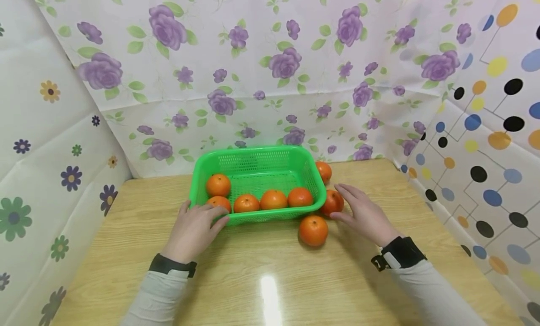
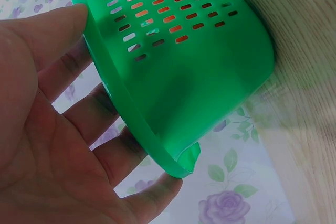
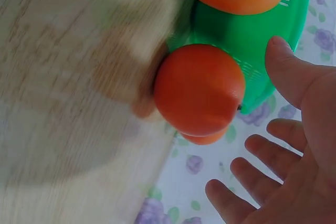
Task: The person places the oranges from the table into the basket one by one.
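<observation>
A green plastic basket (image 1: pixel 257 217) stands on the table with several oranges (image 1: pixel 274 200) along its near and left sides. My left hand (image 1: pixel 196 230) holds the rim at its near left corner, the thumb along the outside and the fingers reaching over the edge, as the left wrist view shows. Beside the basket's right end, my right hand (image 1: pixel 366 216) is spread around an orange (image 1: pixel 334 203), thumb and fingers apart. In the right wrist view, a gap shows between this orange (image 3: pixel 199 90) and the fingertips (image 3: pixel 215 186). A nearer orange (image 1: pixel 313 231) lies by the basket's front right corner.
Another orange (image 1: pixel 324 171) sits behind, partly hidden by the basket's right end. The wooden table (image 1: pixel 236 274) ends at a flowered cloth (image 1: pixel 253 115) at the back. Patterned sheets hang on the left (image 1: pixel 38 185) and right (image 1: pixel 485 143).
</observation>
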The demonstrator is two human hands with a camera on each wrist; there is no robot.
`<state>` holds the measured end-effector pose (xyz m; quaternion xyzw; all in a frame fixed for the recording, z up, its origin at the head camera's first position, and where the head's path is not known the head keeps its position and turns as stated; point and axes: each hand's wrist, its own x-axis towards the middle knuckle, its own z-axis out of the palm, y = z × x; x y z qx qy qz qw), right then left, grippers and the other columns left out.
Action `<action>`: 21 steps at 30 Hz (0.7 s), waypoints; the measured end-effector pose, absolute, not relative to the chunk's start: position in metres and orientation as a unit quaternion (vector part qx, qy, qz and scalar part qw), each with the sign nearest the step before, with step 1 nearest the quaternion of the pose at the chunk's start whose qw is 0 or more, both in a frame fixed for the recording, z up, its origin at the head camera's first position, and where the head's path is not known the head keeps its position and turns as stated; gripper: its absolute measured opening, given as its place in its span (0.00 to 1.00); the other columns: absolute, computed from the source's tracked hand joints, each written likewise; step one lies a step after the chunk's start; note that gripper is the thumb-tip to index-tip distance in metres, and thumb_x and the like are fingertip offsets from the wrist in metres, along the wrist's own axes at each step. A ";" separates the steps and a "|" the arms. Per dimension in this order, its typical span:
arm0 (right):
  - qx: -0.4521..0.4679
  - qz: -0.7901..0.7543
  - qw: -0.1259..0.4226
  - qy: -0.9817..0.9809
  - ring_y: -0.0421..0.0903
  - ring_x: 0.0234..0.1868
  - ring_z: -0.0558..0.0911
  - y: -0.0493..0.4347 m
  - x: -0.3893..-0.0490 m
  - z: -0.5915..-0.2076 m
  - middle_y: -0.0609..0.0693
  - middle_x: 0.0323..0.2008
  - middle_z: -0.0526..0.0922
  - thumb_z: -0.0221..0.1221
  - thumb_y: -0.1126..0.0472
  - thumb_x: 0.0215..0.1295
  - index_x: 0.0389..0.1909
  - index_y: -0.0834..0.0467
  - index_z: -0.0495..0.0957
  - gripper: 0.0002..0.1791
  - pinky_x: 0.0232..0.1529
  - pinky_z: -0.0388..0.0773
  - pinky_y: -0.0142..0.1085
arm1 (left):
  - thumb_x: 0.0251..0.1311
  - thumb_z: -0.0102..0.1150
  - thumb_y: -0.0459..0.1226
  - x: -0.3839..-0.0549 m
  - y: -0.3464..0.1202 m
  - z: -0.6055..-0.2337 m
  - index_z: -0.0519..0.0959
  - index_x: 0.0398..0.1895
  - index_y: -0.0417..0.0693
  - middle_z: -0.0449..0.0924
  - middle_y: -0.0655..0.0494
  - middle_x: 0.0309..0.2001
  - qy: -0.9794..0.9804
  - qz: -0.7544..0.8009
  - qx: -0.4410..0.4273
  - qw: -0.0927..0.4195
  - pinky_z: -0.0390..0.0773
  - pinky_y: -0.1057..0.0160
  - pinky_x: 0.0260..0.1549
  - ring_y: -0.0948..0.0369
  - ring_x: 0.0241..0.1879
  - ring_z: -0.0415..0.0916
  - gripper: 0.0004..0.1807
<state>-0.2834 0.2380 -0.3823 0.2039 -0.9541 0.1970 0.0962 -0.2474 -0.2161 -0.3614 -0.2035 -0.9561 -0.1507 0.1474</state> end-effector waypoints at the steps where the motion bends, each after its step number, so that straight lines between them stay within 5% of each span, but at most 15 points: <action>1: 0.202 0.198 0.096 -0.954 0.71 0.77 0.70 0.238 -0.284 -0.384 0.69 0.78 0.69 0.76 0.51 0.71 0.82 0.65 0.67 0.46 0.71 0.72 0.70 | 0.75 0.72 0.43 -0.247 -0.216 -0.361 0.91 0.52 0.53 0.92 0.55 0.47 -0.956 -0.151 -0.203 0.147 0.60 0.19 0.71 0.46 0.51 0.88 0.08; 21: 0.191 0.209 0.082 -0.955 0.72 0.75 0.73 0.230 -0.299 -0.393 0.70 0.77 0.71 0.78 0.54 0.70 0.82 0.67 0.65 0.48 0.72 0.71 0.69 | 0.75 0.72 0.43 -0.248 -0.216 -0.363 0.91 0.52 0.52 0.92 0.54 0.49 -0.954 -0.155 -0.206 0.150 0.59 0.18 0.71 0.46 0.53 0.88 0.09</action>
